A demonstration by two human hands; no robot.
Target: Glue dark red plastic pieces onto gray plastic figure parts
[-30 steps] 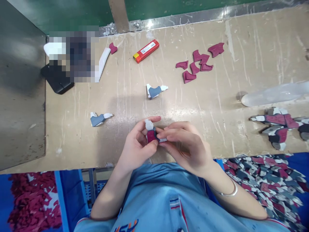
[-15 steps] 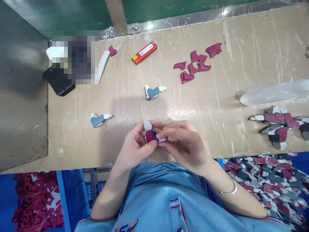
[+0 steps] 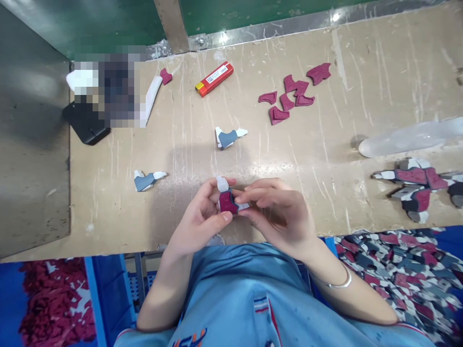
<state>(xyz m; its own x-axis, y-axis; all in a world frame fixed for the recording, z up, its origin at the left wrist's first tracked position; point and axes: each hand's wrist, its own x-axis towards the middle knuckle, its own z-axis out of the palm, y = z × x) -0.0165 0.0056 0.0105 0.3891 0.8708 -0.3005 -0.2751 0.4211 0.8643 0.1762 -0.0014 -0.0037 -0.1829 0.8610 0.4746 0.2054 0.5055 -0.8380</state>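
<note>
Between my two hands is a small molded plastic part (image 3: 227, 202) in white and grey with a maroon panel on its face. My left hand (image 3: 202, 217) grips its left side, the thumb at the lower edge of the maroon panel. Fingers and thumb of my right hand (image 3: 280, 209) close on its white right end. Two similar grey-and-white parts lie on the bench: one grey-and-white part (image 3: 227, 139) straight ahead, another grey-and-white piece (image 3: 145, 181) to the left. Several loose maroon panels (image 3: 287, 101) are scattered farther back on the right.
A red box cutter-like item (image 3: 214, 79) lies at the back, near a white strip (image 3: 153, 99). At right are a clear plastic tube (image 3: 408, 140) and several assembled parts (image 3: 412, 176). Below the bench (image 3: 108, 226) stand bins of maroon pieces (image 3: 56, 303) and mixed parts (image 3: 408, 270).
My left thumb has slid slightly down and left, showing more of the maroon panel. The part has turned a little in my hands. The view has shifted slightly.
</note>
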